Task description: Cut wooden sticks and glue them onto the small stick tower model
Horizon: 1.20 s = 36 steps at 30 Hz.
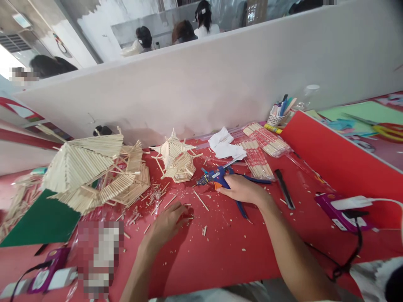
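My right hand (244, 187) is wrapped round a blue hot glue gun (211, 177) with an orange trigger, its nozzle pointing left. Beneath and beside that hand lie blue-handled pliers (242, 209), partly covered. My left hand (168, 220) rests low over the red table, fingers curled together. Short stick bits show at its fingertips, but what it grips is hidden. Beyond the glue gun's nozzle stands a small stick pavilion model (178, 157) with a pointed, star-like roof. A larger stick model (85, 163) with a wide ribbed roof stands to the left.
Wood scraps litter the red table (226, 251). Packs of sticks (266, 140), white tissue (224, 142) and a black cutter knife (284, 188) lie right of the models. Purple power strips (343, 212) with cables sit at both sides. A partition (201, 88) rises behind.
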Motion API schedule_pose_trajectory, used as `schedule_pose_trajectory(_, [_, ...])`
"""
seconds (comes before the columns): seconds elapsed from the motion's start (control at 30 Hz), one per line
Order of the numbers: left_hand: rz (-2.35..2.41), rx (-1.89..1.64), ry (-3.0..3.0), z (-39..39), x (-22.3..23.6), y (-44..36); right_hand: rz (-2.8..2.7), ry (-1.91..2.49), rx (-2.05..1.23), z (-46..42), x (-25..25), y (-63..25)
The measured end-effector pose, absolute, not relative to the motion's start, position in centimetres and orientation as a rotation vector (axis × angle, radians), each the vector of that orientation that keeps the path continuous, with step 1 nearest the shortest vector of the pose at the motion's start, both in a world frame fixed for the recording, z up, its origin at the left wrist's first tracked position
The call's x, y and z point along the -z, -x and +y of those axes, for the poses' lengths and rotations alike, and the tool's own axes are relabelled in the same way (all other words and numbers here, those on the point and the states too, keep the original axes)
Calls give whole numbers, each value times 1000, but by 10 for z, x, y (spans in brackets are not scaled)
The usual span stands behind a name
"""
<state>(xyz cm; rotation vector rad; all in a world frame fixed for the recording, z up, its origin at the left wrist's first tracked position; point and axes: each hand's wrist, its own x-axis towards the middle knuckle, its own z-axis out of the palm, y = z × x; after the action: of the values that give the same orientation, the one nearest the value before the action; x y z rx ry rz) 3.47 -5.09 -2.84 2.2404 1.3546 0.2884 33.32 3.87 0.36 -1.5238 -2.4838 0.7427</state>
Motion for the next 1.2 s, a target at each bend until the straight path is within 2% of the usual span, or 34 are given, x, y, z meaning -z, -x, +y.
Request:
schedule_pose_trajectory(0.27, [1400, -229, -2365, -67, 33, -45, -2579, 1717, -611, 16, -8, -304])
schedule_pose_trajectory(0.47, [1315, -323, -2580, -47, 30, -50, -2562, 1787, -557, 12, 5, -277])
schedule_pose_trajectory(0.83, [1310, -113, -2821, -19, 37, -87, -2499, 1788, -505, 14, 14, -274])
schedule_pose_trajectory(1.07, [1169, -128, -2947, -19, 33, -81, -2503, 1799, -408, 12, 8, -277])
schedule_pose_trajectory(1.2, [1185, -308, -2870, -27, 24, -68, -2416, 1700, -305, 12, -2, -282])
